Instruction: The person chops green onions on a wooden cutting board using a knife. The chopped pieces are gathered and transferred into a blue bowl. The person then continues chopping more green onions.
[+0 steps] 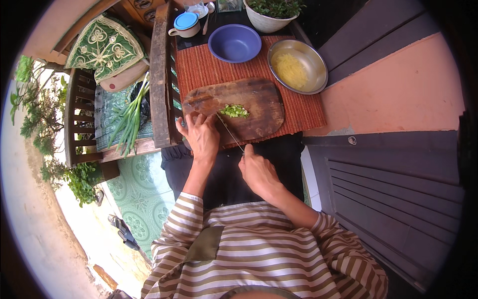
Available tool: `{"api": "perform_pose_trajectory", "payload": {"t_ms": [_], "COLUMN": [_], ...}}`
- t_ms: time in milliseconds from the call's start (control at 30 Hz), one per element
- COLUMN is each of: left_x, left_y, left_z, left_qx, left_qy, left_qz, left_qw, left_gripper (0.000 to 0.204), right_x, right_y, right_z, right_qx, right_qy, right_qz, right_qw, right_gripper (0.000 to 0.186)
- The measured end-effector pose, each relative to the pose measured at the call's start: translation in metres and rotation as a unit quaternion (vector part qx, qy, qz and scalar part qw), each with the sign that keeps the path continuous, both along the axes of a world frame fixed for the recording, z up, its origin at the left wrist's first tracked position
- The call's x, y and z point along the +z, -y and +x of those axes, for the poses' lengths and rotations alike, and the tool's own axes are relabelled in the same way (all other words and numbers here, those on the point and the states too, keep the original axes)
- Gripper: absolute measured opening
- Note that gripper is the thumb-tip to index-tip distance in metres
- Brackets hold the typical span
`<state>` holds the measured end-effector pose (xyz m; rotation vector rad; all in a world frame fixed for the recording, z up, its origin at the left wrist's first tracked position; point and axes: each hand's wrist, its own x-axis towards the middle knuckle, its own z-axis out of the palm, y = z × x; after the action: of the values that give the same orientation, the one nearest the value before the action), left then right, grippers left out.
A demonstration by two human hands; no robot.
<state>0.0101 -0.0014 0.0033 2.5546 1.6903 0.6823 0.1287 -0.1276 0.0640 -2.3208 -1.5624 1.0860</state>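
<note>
A worn wooden cutting board (261, 102) lies in front of me with a small heap of chopped green pieces (234, 110) near its middle. My right hand (259, 172) is closed round the handle of a knife (230, 130). Its thin blade slants up and left over the board's near edge, its tip close to the green pieces. My left hand (200, 138) rests at the board's near left corner, fingers bent down beside the knife tip. Whatever lies beneath those fingers is hidden.
Beyond the board, a blue bowl (235, 44) and a metal bowl (318, 65) holding pale yellow shreds (292, 70) stand on an orange-red woven mat (199, 67). A blue-lidded cup (186, 25) and potted plant (274, 15) stand farther back. Spring onions (130, 117) lie on a bench at left.
</note>
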Motion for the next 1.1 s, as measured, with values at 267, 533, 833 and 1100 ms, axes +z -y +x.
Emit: {"api": "perform_pose_trajectory", "payload": {"t_ms": [267,533,833,1100], "left_x": [-0.004,-0.002,-0.006,-0.007], "left_y": [0.000,0.003,-0.001,0.010], "left_z": [-0.004,-0.003,-0.008,-0.006], "left_qx": [0.001,0.027,0.030,0.011], "left_qy": [0.023,0.052,0.071,0.012], "left_qz": [-0.002,0.005,0.003,0.034], "left_qw": [1.000,0.998,0.997,0.999], "left_gripper": [0.018,0.014,0.010,0.016], "right_x": [-0.014,-0.014,-0.006,-0.006], "right_y": [-0.012,-0.022,0.008,-0.009], "right_z": [-0.004,-0.010,-0.003,0.003], "right_qx": [0.000,0.000,-0.002,-0.009], "right_qy": [-0.005,-0.008,-0.005,-0.018], "right_qz": [-0.018,-0.013,-0.015,0.035], "right_qw": [1.000,1.000,1.000,0.999], "right_gripper": [0.021,0.021,0.023,0.025]}}
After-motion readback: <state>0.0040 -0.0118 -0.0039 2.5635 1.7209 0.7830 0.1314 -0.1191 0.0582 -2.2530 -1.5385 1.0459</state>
